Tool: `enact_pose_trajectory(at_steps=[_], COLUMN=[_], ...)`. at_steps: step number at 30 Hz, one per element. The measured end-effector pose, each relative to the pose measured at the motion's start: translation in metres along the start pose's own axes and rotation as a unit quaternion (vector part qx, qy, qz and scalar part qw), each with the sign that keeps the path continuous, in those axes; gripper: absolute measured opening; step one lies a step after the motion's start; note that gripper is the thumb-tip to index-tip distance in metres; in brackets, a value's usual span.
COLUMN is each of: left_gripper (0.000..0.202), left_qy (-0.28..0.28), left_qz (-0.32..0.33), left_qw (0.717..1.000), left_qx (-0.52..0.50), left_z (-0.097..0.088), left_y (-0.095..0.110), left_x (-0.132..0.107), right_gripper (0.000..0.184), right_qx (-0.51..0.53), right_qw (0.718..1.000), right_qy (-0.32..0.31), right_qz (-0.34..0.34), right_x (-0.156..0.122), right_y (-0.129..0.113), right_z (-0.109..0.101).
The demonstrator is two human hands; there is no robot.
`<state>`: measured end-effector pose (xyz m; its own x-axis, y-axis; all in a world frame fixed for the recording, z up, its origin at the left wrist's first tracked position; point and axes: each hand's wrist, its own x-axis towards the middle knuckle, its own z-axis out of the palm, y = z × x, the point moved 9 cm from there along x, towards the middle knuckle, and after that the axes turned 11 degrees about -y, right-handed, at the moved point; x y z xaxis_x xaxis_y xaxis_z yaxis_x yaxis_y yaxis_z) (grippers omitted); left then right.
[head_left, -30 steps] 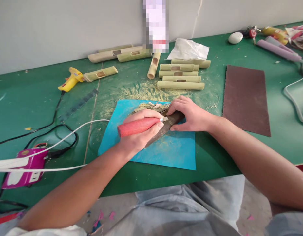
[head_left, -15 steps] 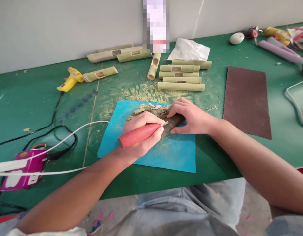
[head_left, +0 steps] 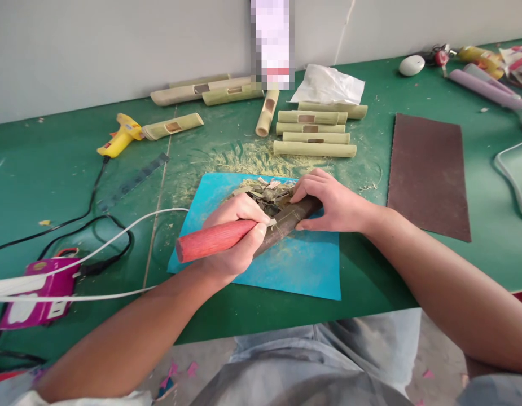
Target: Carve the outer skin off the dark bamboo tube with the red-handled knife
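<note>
My left hand (head_left: 239, 231) is closed around a carving tool (head_left: 214, 239) with a thick red handle; only a short bit of its pale metal blade shows past the fingertips. The blade lies at the surface of a dark brown bamboo tube (head_left: 286, 223), which has light scratch lines on it. My right hand (head_left: 324, 200) grips the tube's far right end, thumb on the near side and fingers over the top. Beneath is a blue sheet (head_left: 303, 276), dusted with powder. A heap of bamboo shavings (head_left: 269, 192) lies just behind the tube.
Pale bamboo tubes (head_left: 314, 149), several with cut openings, lie at the back under a white plastic bag (head_left: 326, 85). A yellow glue gun (head_left: 124, 135) and a magenta power strip (head_left: 40, 293) with cables are at left. A brown sheet (head_left: 428, 175) lies right.
My left hand has drawn the red-handled tool back toward the lower left, baring more of the dark tube. My right hand keeps its hold; the view has shifted slightly.
</note>
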<state>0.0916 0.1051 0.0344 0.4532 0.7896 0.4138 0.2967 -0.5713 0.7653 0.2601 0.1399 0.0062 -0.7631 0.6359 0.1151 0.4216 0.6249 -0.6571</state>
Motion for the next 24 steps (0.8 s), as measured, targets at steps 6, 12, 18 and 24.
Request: enact_pose_trajectory(at_steps=[6,12,18,24], left_gripper=[0.01,0.01,0.012,0.014], left_qy=[0.028,0.052,0.037,0.021], left_qz=[0.011,0.02,-0.023,-0.045], left_qw=[0.999,0.998,0.997,0.998], left_qx=[-0.031,-0.042,-0.057,-0.027], left_z=[0.0,-0.004,-0.005,-0.008], left_y=[-0.002,-0.001,-0.008,-0.006], left_x=[-0.002,-0.002,-0.001,-0.001], right_gripper=[0.037,0.038,0.035,0.042], right_qx=[0.001,-0.005,-0.085,-0.195], right_qw=[1.0,1.0,0.996,0.98], right_qy=[-0.004,-0.006,0.0,0.002], right_qz=[0.004,-0.002,-0.013,-0.032], right_x=[0.0,0.001,-0.003,-0.004], right_y=[0.001,0.001,-0.011,-0.029], right_z=[0.001,0.0,0.0,0.008])
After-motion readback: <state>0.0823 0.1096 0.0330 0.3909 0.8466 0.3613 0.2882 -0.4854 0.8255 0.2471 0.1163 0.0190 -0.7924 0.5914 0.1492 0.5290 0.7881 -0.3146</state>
